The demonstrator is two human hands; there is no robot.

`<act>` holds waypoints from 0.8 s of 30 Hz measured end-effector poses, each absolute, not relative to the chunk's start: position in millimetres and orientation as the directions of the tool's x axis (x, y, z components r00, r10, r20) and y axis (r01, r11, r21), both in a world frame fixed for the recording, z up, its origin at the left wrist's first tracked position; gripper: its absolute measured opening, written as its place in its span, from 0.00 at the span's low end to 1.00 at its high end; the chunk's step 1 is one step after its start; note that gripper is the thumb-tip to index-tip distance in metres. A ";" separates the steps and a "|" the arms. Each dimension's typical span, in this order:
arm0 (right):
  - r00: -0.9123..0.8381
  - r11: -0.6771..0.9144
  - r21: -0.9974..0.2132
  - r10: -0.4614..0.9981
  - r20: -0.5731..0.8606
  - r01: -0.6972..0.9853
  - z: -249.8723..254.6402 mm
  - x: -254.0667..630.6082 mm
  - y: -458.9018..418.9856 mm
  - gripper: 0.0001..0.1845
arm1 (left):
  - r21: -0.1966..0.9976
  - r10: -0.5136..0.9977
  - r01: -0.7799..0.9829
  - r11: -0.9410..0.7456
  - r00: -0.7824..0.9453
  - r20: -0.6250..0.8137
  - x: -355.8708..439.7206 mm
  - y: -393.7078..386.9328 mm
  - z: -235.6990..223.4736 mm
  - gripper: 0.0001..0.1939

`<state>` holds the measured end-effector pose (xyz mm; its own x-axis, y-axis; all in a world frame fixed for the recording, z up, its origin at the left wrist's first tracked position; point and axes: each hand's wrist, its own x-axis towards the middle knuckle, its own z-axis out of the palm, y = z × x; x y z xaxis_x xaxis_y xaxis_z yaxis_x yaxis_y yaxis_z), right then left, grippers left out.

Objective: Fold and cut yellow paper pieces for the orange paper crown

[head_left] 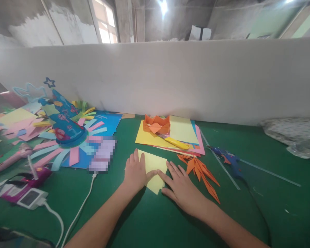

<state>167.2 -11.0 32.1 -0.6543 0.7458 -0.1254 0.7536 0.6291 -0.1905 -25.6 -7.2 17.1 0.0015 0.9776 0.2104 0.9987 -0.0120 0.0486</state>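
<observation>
A pale yellow sheet of paper [153, 164] lies on the green table between my hands, with a second layer's edge peeking out at its lower right. My left hand [136, 172] rests on the sheet's left side, fingers apart and thumb stretched across it. My right hand [182, 186] touches the right edge with its fingers spread flat. Just beyond my right hand lie several pointed, folded orange paper pieces [200, 170]. Behind the sheet, an orange folded paper crown [157, 124] and a yellow utility knife [177, 143] sit on stacked coloured paper [184, 127].
A blue glue gun [231, 162] with a cord lies at the right, near clear glue sticks [271, 172]. To the left are blue party hats [67, 127] with paper strips, a pixelated object [102, 155] on a white cable, and a power strip [32, 198]. A white partition [155, 79] stands behind.
</observation>
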 end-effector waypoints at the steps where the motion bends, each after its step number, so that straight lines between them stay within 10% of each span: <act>1: -0.650 0.623 -0.201 0.749 -0.124 0.756 30.7 170.0 -9.0 0.29 | 0.028 0.977 1.000 0.005 -0.011 0.211 -23.5 -7.8 17.5 0.40; 24: -0.647 0.659 -0.128 0.752 0.125 0.741 19.5 184.8 8.0 0.22 | 0.293 0.942 0.898 -0.328 0.286 0.178 -33.2 -3.2 17.7 0.22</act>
<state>184.8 8.0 19.5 -0.6470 0.7522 0.1248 0.7412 0.6589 -0.1285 -33.2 -3.2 17.7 0.2859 0.9415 0.1784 0.8979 -0.3282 0.2934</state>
